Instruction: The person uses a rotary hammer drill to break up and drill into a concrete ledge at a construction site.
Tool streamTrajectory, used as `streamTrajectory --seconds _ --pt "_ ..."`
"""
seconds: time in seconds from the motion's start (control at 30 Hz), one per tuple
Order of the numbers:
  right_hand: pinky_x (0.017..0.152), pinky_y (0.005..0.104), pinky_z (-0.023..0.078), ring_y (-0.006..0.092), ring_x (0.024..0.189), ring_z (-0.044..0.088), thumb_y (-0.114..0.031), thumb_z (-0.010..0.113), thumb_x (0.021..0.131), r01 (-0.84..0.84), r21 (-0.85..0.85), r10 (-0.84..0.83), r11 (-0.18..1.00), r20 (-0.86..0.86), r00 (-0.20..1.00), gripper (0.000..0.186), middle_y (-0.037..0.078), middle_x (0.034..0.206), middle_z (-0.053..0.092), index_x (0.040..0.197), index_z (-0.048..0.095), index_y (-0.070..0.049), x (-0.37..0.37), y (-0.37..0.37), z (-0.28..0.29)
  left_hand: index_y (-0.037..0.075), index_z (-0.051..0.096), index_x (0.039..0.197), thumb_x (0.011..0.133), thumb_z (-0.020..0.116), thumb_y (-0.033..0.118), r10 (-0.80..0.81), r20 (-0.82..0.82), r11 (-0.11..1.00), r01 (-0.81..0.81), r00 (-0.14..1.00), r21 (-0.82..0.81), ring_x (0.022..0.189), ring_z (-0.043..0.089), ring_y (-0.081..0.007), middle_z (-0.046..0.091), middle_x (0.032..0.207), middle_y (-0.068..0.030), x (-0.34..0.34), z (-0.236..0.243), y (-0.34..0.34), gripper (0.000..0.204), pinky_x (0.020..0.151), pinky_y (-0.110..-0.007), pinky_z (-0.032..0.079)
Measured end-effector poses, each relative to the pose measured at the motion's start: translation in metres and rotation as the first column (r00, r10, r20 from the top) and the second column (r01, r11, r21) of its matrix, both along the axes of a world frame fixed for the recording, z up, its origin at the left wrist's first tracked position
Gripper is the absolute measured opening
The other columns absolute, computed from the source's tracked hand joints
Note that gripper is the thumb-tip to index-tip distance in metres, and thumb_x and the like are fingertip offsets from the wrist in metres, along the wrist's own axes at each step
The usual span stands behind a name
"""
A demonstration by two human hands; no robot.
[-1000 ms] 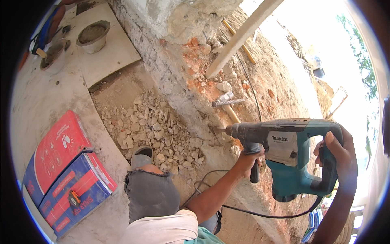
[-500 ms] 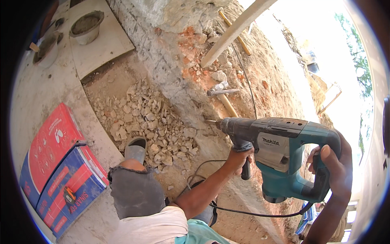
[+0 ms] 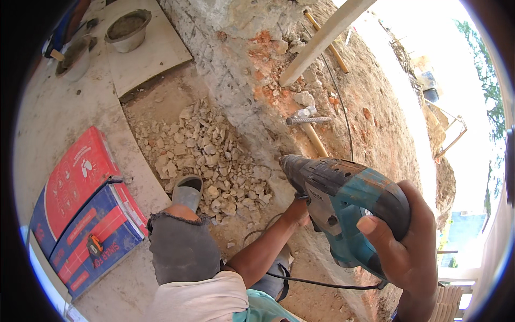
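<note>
A teal and black demolition hammer (image 3: 343, 206) is between my two hands, its nose pointing up and left against the rough masonry (image 3: 252, 123). My right hand (image 3: 405, 244) is wrapped round its rear grip, thumb along the side. Under the front of the tool, my left hand (image 3: 302, 211) is closed at the side handle, partly hidden by the housing. The bit is barely visible where it meets the masonry. Just beyond the nose lie a hammer (image 3: 307, 111) with a wooden handle and a ribbed steel bar (image 3: 312, 120).
Broken rubble (image 3: 206, 155) is piled left of the tool, beside my shoe (image 3: 188, 192). A wooden post (image 3: 324, 43) slants over the ledge. A power cord (image 3: 322, 284) trails below. Red and blue boxes (image 3: 80, 177) and mortar buckets (image 3: 127, 33) stand left; another person's arm (image 3: 75, 21) shows far left.
The hammer's rear end has swung down and toward me, with my right hand following. The bit now shows much less at the masonry. The whole view has shifted slightly.
</note>
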State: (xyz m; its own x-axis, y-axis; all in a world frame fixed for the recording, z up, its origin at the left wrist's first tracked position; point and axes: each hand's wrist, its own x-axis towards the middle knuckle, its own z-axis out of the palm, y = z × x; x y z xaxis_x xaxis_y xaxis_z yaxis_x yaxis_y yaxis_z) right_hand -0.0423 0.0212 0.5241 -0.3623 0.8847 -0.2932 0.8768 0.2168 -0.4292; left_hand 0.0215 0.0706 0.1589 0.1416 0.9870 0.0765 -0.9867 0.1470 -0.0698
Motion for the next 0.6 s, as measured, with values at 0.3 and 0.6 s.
streamTrajectory --seconds 0.3,0.6 --pt "0.067 0.0275 0.048 0.0132 0.072 0.057 -0.027 0.078 0.077 -0.057 0.06 0.055 0.997 0.044 0.998 0.043 0.01 0.078 0.064 0.099 0.057 0.003 -0.022 -0.009 -0.011 0.009 0.048 0.134 0.091 0.064 0.026 0.018 0.043 0.994 -0.023 0.999 0.106 0.114 0.059 -0.0233 0.057 0.129 -0.0113 -0.001 -0.009 0.009 0.048 0.098 -0.039 0.05" --pt "0.064 0.0286 0.047 0.0136 0.067 0.054 -0.024 0.077 0.078 -0.193 0.048 0.18 0.98 0.195 0.964 0.037 0.009 0.076 0.061 0.094 0.056 0.001 -0.035 0.013 -0.022 0.01 0.045 0.136 0.09 0.064 0.032 0.096 0.009 0.994 -0.096 0.995 0.056 0.117 0.057 -0.0249 0.055 0.131 -0.0118 -0.009 -0.01 0.032 0.054 0.1 -0.039 0.049"
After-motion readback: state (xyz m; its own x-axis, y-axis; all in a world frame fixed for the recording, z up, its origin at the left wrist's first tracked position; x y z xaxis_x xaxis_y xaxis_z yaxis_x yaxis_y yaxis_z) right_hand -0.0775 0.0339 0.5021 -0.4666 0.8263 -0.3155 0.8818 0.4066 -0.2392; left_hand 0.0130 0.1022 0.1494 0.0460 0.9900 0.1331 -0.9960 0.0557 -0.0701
